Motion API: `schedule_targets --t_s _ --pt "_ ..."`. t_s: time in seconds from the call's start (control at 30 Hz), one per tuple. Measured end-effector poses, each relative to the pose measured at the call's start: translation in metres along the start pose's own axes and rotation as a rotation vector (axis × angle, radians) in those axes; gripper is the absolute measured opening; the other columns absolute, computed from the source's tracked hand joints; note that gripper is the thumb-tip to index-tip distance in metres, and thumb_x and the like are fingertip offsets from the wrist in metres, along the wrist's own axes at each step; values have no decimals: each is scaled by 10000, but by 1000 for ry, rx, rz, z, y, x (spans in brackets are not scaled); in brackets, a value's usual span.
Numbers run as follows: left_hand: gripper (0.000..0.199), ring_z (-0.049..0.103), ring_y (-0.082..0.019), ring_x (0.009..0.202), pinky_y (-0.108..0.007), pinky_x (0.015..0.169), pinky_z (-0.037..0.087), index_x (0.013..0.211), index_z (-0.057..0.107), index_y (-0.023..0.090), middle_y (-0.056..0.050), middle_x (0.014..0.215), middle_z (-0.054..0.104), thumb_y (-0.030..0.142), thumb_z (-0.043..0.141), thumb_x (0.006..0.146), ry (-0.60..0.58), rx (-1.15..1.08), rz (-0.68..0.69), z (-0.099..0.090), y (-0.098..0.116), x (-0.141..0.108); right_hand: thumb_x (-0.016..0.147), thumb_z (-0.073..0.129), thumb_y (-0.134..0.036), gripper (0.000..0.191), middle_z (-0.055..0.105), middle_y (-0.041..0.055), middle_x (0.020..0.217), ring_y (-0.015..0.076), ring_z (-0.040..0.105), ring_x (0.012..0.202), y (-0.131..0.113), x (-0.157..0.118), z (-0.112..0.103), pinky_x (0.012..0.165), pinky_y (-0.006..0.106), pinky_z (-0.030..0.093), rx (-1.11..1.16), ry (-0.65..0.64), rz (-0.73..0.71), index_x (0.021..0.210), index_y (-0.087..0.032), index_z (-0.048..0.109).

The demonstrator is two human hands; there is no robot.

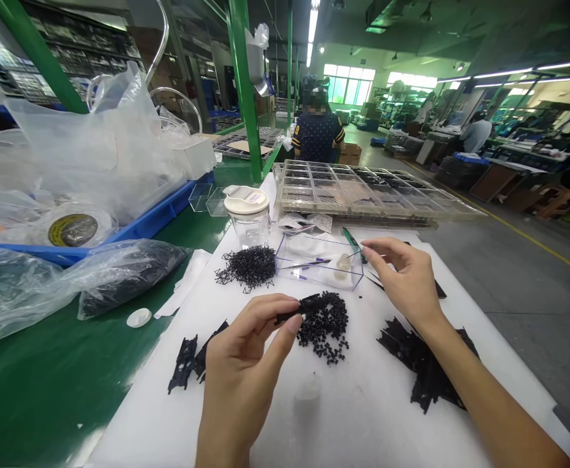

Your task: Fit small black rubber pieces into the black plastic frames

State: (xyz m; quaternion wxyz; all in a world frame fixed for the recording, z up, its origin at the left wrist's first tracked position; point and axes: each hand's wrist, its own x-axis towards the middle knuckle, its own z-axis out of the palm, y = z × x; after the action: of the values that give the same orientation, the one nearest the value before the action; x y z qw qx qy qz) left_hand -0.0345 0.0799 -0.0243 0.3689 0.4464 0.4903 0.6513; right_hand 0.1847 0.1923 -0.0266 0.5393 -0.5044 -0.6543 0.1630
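Note:
My left hand (248,357) pinches a black plastic part (309,304) between thumb and fingers, above a heap of small black pieces (323,331). My right hand (404,276) is closed in a pinch on a thin stick-like tool (355,253). Its tip points at a small yellowish jar (344,263) inside a clear plastic box (292,276); whether it touches the jar I cannot tell. Flat black parts (183,364) lie left of my left hand. A larger pile of similar black parts (411,357) rests partly hidden under my right forearm.
A pile of bent black pieces (250,265) sits by a lidded clear cup (247,214). Behind stand stacked compartment trays (372,208). Left are a blue bin (162,211) of plastic bags and a bag of black material (129,276). A green post (246,91) rises behind; a person (317,136) is beyond.

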Motion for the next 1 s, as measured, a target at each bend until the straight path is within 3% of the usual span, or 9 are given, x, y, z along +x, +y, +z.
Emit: schedule_targets --t_s 0.13,0.27,0.4,0.47,0.53,0.67,0.87,1.0 --pt "97 677 -216 1109 -252 952 570 884 822 273 -34 1031 767 241 828 793 27 29 13 4 2 -1 897 716 -279 187 794 63 947 216 731 857 2 0 2 814 361 586 32 5 51 1047 -198 793" --pt "210 693 -236 1086 -293 963 561 969 817 269 -43 1088 783 273 862 764 72 73 -58 3 3 -2 890 720 -276 340 763 52 957 201 711 836 0 -1 0 829 374 578 87 27 35 1221 -196 715" --pt "272 701 -238 1032 -295 885 569 975 803 261 -48 1056 796 254 899 721 101 45 -66 3 1 -2 915 698 -269 266 706 27 887 180 651 804 -18 -10 -4 758 322 542 68 95 -38 1172 -201 716" --pt "266 707 -239 1010 -298 869 565 953 802 250 -52 1031 803 233 908 709 85 22 -53 4 0 -2 955 667 -323 226 660 3 782 158 598 706 -32 -19 -4 640 283 501 109 -46 22 1136 -206 734" --pt "254 714 -235 989 -297 868 562 931 804 247 -50 1001 809 221 913 703 66 18 -48 7 -1 -2 990 628 -408 298 608 -19 709 140 547 623 -46 -29 -2 546 258 455 191 -284 126 1189 -213 733" --pt "261 723 -239 974 -310 882 574 938 808 250 -47 982 814 222 915 701 67 49 -51 11 -1 -5 1005 604 -475 351 575 -31 680 133 533 614 -61 -47 10 564 254 463 298 -545 241 1218 -231 740" --pt "240 708 -218 906 -302 855 575 921 817 251 -41 957 810 199 906 704 59 91 -17 14 -2 -6 1024 597 -404 272 754 32 1019 187 706 981 -60 -54 23 863 287 558 527 -545 325 1141 -241 781" --pt "225 666 -200 834 -298 827 571 908 826 253 -38 926 802 196 901 704 64 104 19 15 -2 -6 1012 617 -410 274 768 38 1021 220 721 1033 -60 -54 22 897 321 571 519 -551 352 1160 -245 777"
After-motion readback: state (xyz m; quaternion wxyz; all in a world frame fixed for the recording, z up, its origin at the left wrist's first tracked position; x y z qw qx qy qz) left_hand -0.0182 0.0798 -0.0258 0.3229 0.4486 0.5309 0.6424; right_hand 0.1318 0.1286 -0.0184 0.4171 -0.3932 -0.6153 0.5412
